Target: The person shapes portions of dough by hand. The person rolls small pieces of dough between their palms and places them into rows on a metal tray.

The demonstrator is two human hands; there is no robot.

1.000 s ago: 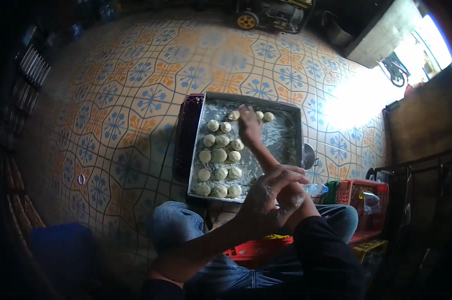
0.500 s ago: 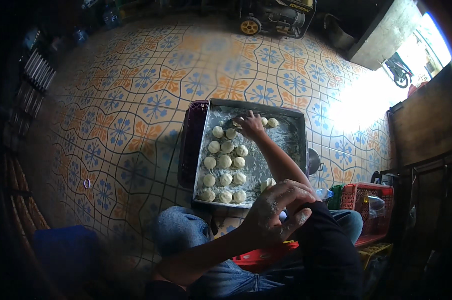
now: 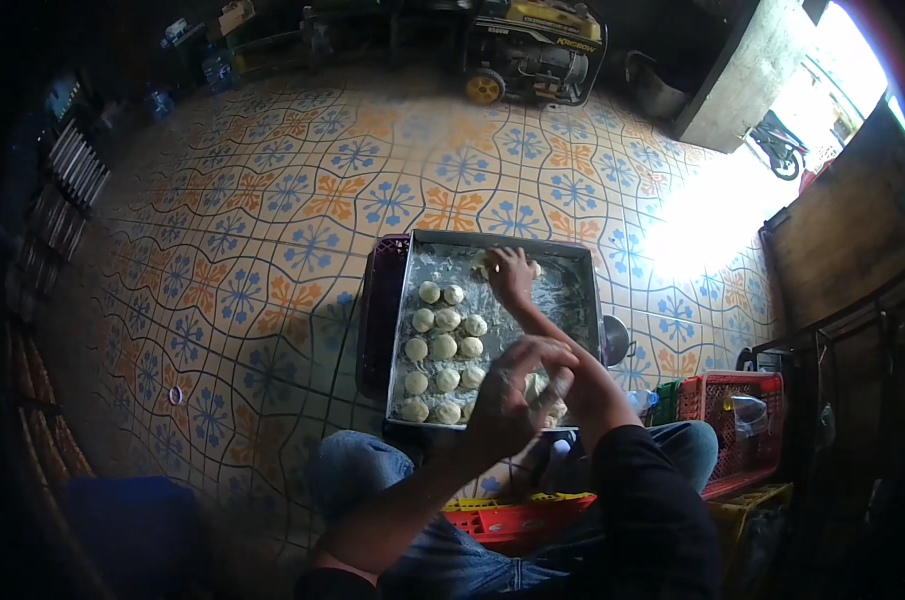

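Compared with half a second ago, the view has tipped up, so the tray [image 3: 571,290] sits lower in it and more of the generator [image 3: 533,60] shows at the far side. The right hand [image 3: 513,278] has shifted right along the farthest row of dough balls [image 3: 443,346]; the two at that row's right end, plain to see before, are now mostly covered. The left hand [image 3: 518,395], earlier across the right forearm, has moved left and now hangs over the tray's near edge, hiding part of the nearest row.

The right hand points away, palm down, its fingers spread and bent onto the far dough (whether they close round a ball, I cannot tell). The left hand is loosely open, fingers curved and thumb apart, with flour on the skin; it seems to grip nothing.

Most balls lie in rows along the tray's left side, left of both hands and nearer than the right one. Bits of the far row show on either side of the right hand. A pale piece of dough [image 3: 535,385] shows behind the left hand's fingers; contact there is unclear.
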